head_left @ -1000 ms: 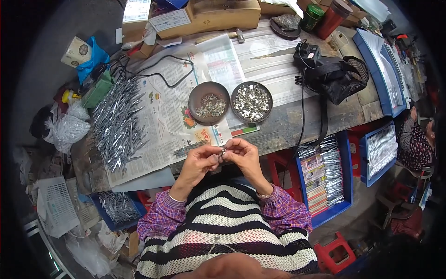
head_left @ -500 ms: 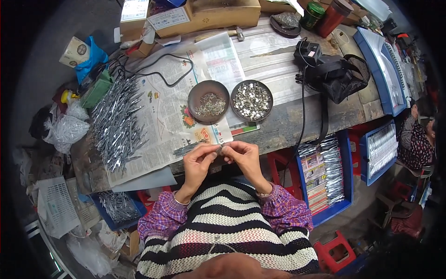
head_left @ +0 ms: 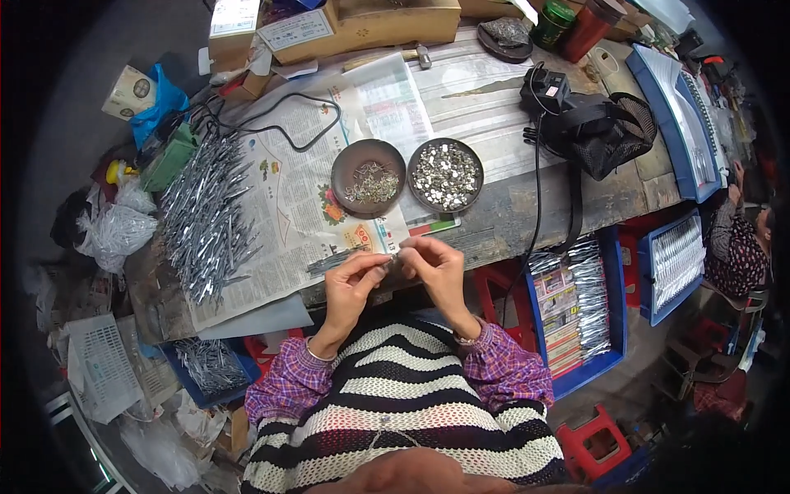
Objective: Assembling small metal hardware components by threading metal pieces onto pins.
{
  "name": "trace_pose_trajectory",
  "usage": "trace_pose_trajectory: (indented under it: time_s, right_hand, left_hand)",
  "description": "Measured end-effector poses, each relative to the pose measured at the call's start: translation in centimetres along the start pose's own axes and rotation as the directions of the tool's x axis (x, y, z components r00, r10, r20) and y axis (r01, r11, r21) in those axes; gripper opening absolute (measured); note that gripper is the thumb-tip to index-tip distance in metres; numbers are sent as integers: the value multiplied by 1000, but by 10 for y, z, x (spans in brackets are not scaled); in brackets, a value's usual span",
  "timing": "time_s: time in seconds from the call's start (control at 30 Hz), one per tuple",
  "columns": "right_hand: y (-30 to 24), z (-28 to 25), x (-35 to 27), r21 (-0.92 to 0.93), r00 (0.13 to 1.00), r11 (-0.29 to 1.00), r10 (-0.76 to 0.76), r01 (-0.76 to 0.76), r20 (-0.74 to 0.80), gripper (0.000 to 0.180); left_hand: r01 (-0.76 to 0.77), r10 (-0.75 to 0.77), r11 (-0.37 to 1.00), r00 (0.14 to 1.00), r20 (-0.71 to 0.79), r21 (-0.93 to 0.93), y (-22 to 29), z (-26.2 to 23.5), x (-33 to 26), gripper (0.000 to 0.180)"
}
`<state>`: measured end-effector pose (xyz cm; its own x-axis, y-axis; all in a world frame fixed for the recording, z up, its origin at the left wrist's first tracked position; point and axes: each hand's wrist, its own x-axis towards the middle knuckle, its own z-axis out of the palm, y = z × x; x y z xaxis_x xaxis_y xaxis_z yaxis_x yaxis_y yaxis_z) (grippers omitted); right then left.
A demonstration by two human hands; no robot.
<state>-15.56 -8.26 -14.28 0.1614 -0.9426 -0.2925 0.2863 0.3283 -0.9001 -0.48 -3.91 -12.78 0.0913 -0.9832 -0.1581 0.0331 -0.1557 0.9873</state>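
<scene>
Over the near edge of the table, my left hand (head_left: 352, 284) is pinched, thumb against fingers, on something too small to make out. My right hand (head_left: 438, 267) is pinched as well, its fingertips a little apart from the left ones; what they hold cannot be told. Just beyond the hands stand two round dark dishes. The left dish (head_left: 344, 165) has small thin metal pieces (head_left: 372, 183) in it, and the right dish (head_left: 421, 202) is full of small shiny metal pieces (head_left: 446, 174). A large heap of slender metal pieces (head_left: 206, 214) lies at the left on newspaper (head_left: 280, 230).
A black cable (head_left: 306, 148) curls across the newspaper. Further back are a hammer (head_left: 424, 58) and cardboard boxes (head_left: 370, 29). To the right lie a black mesh bag (head_left: 629, 136) and blue trays (head_left: 621, 329) of metal pieces. Another person (head_left: 728, 239) sits at far right.
My right hand has drawn slightly up and away from the left, opening a small gap between the fingertips. The left hand has hardly moved.
</scene>
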Motion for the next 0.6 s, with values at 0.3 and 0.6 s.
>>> trace_pose_trajectory:
  time_s: [0.3,0.6]
  right_hand:
    - [-17,4,1,-338,954,892,-272,300,130,14]
    - [-7,-1,3,-342,973,911,-217,230,78,13]
  left_hand:
    - [121,-121,986,993,7,-118,-1,-1,2,15]
    - [164,-165,979,986,4,-125,3,2,2,16]
